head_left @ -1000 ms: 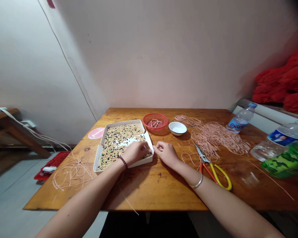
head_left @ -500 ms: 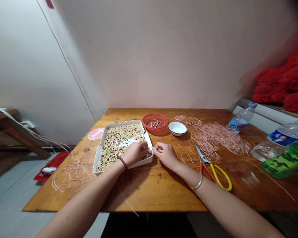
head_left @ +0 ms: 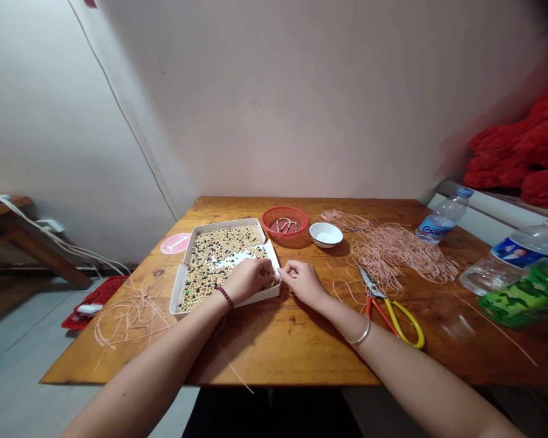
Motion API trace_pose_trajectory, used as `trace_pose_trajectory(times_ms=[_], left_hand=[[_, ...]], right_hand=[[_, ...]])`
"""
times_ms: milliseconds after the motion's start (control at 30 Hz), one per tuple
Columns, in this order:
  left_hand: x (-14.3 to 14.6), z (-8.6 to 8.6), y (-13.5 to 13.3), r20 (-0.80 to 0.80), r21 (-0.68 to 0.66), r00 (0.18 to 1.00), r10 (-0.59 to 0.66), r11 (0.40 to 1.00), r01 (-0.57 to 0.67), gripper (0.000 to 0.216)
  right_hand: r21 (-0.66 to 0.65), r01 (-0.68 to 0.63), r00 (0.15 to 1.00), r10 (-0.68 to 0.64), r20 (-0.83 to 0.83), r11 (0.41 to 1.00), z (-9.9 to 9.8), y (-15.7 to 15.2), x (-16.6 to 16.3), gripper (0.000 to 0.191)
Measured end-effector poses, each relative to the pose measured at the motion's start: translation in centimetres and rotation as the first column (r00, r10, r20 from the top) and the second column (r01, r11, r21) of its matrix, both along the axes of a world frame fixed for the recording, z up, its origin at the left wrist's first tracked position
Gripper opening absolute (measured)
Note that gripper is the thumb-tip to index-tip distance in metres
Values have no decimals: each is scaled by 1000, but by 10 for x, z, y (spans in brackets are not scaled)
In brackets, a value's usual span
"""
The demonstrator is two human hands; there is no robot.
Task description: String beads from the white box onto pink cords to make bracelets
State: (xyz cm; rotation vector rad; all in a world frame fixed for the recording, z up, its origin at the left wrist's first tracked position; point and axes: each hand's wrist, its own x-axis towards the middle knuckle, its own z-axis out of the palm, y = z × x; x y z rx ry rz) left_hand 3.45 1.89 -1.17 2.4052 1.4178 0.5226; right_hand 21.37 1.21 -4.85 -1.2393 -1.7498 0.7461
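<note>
A white box (head_left: 181, 285) full of tan and dark beads sits on the wooden table (head_left: 274, 347). My left hand (head_left: 249, 278) rests over the box's near right corner, fingers curled in a pinch; what they hold is too small to make out. My right hand (head_left: 303, 283) is just right of the box, fingers pinched together, apparently on a thin pink cord. The fingertips of both hands nearly meet at the box's edge.
A red basket (head_left: 285, 223) with a beaded string and a white bowl (head_left: 326, 235) stand behind the hands. A heap of pink cords (head_left: 395, 252) and yellow-handled scissors (head_left: 390, 307) lie to the right. Plastic bottles (head_left: 442, 224) stand far right. Loose cords (head_left: 132, 307) lie left.
Both hands have stayed at the box's right corner, shifting only slightly closer together; the view has tilted a little.
</note>
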Motion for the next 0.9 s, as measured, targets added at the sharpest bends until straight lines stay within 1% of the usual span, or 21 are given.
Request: trace_pose_trajectory(times_ms=[200, 467, 633, 767, 900], left_hand=[[1, 2, -1, -61, 14, 997, 49, 999, -48, 30], [1, 1, -1, -87, 23, 994, 58, 998, -56, 27], [1, 0, -1, -101, 24, 993, 57, 998, -55, 27], [2, 2, -4, -205, 109, 975, 85, 992, -64, 26], [2, 5, -6, -283, 184, 956, 71, 983, -18, 30]], right_hand=[[-15, 8, 1000, -8, -25, 1000, -3, 3, -1, 32], [6, -7, 1000, 7, 22, 1000, -1, 0, -1, 29], [40, -10, 999, 9, 47, 999, -3, -1, 0, 28], [54, 5, 998, -8, 56, 999, -2, 0, 0, 28], [64, 11, 999, -14, 46, 998, 0, -1, 1, 29]])
